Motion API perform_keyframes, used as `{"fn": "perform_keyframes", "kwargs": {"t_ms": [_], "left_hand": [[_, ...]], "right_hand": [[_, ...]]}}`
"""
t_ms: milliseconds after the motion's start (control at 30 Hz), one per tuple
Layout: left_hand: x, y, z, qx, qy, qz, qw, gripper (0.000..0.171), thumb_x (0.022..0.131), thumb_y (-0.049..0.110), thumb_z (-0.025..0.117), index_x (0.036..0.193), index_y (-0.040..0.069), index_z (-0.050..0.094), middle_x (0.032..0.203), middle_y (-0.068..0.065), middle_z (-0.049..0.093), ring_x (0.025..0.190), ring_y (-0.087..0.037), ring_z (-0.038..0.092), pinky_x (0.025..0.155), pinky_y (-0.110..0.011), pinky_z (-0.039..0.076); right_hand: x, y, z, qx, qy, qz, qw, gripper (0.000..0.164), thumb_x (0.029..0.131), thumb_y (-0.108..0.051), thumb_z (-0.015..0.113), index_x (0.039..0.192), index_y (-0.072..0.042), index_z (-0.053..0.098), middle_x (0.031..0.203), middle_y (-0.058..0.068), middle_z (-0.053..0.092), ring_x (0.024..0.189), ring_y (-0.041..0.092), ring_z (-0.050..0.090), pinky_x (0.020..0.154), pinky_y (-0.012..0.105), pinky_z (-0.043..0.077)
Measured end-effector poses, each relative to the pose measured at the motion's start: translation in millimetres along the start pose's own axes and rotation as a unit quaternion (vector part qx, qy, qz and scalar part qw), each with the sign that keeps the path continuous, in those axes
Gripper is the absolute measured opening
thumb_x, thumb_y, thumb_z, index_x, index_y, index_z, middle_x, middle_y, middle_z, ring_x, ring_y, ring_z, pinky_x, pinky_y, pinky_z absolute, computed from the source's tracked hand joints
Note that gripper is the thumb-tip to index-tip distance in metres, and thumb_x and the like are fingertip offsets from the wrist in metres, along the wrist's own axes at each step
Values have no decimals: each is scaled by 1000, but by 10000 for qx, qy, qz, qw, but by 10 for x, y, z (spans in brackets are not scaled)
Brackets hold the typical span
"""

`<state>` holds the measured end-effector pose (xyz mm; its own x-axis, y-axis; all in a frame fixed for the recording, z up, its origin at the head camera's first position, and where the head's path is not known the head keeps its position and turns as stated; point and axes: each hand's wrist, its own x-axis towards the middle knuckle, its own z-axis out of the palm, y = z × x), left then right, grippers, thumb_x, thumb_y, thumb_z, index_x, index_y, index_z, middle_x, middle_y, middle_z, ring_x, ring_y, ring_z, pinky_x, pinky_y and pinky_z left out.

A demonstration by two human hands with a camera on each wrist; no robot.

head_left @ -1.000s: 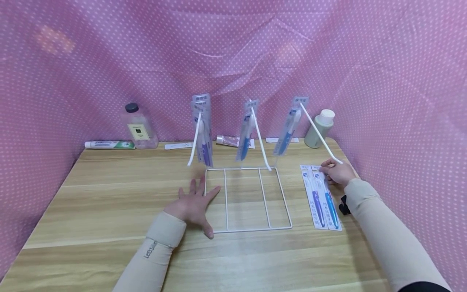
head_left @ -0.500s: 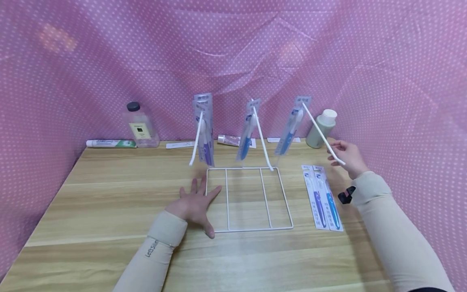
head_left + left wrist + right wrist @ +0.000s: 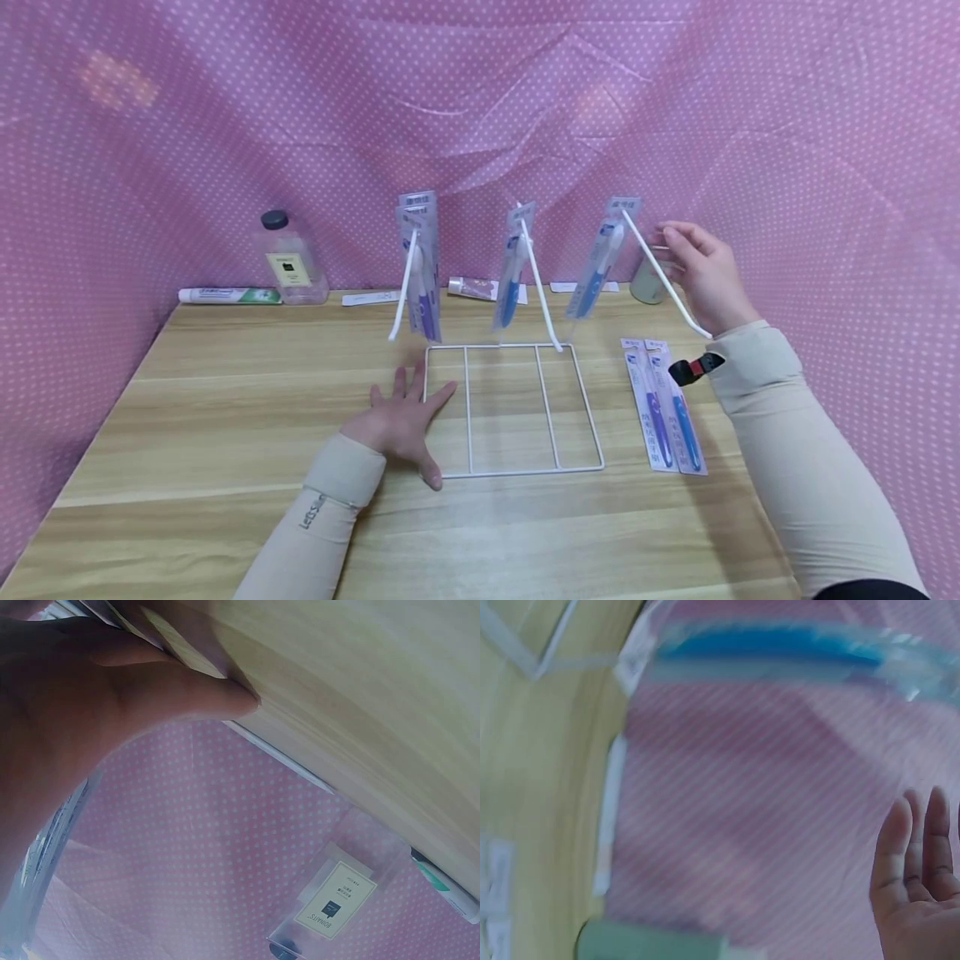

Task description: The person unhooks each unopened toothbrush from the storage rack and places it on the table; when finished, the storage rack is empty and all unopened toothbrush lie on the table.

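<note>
My left hand (image 3: 396, 422) lies on the table with fingers spread, over the left edge of the white wire rack's base (image 3: 513, 474). In the right wrist view my right hand (image 3: 917, 881) is raised with loosely bent fingers and holds nothing; in the head view it is beside the rack's right hook (image 3: 663, 271), covering much of a green bottle (image 3: 647, 285). One packaged blue toothbrush (image 3: 602, 258) hangs on that hook and another blue one (image 3: 513, 271) on the middle hook. Packaged purple toothbrushes (image 3: 422, 271) hang on the left hook, overlapping.
A purple packaged toothbrush (image 3: 652, 408) and a blue one (image 3: 681, 417) lie side by side at the table's right. Along the back stand a clear bottle (image 3: 295, 271), a toothpaste tube (image 3: 228, 296) and a pink tube (image 3: 472, 288), before a pink dotted curtain (image 3: 480, 108).
My right hand has risen from beside the flat toothbrush packs to the right hook, in front of the green bottle. The middle hanging pack has swung slightly right. My left hand has stayed put.
</note>
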<state>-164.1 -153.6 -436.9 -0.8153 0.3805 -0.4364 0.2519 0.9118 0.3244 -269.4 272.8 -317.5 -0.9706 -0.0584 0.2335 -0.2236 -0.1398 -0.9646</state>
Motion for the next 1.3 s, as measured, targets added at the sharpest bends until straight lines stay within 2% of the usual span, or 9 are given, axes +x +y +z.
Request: {"fn": "perform_keyframes", "kwargs": {"t_ms": [100,167,333,467,667,767,967,1300], "left_hand": [[7,0,5,-48,3,-3,10000,151,51,58,102,172,28,16,173,-30,-16,158,-58,-12,116,-88,-1],[18,0,6,-53,-2,-16,10000,151,51,58,102,172,29,16,173,-29,-16,158,-58,-12,116,-88,-2],[27,-8,13,-117,-8,-6,9999,151,51,56,102,172,29,16,173,-29,-17,158,-57,-14,116,-88,-3],[24,-19,23,-104,-19,-6,9999,151,51,58,102,172,30,16,173,-29,-17,158,-57,-13,116,-88,-3],[27,-19,19,-120,-15,-5,9999,151,51,57,102,172,30,16,173,-27,-18,158,-56,-14,116,-88,-3],[28,-19,13,-105,-6,6,9999,150,51,57,102,172,30,16,173,-27,-18,158,-56,-14,116,-88,-3],[36,-28,15,-53,-33,28,10000,151,52,59,101,172,29,15,173,-28,-18,158,-58,-13,115,-89,-2],[53,-29,13,-101,-79,-24,9999,150,52,58,101,172,31,15,173,-27,-20,158,-56,-15,116,-88,-4]], "right_hand": [[-31,-97,145,580,-172,-201,9980,22,106,-20,65,122,-6,71,114,2,76,106,14,72,93,23,61],[-46,-151,239,758,-222,-328,9963,23,107,-19,63,123,-5,70,114,4,74,108,15,70,95,24,60],[5,-226,425,623,70,-582,9963,26,106,-19,66,128,-5,66,115,6,70,110,18,65,97,24,59],[72,-231,506,558,374,-632,9957,25,105,-19,68,127,-8,67,113,5,66,107,18,63,95,23,58],[102,-203,582,953,479,-608,9924,20,104,-17,69,122,-8,69,108,5,66,101,17,63,83,21,58],[112,-186,610,933,450,-616,9927,18,104,-17,68,120,-8,69,107,5,67,97,17,64,79,21,57],[114,-141,634,716,360,-590,9950,14,105,-19,68,116,-12,71,107,2,69,95,15,65,81,24,57],[61,-104,630,825,89,-706,9940,13,104,-20,68,114,-11,70,108,4,72,92,14,71,81,26,60]]}}
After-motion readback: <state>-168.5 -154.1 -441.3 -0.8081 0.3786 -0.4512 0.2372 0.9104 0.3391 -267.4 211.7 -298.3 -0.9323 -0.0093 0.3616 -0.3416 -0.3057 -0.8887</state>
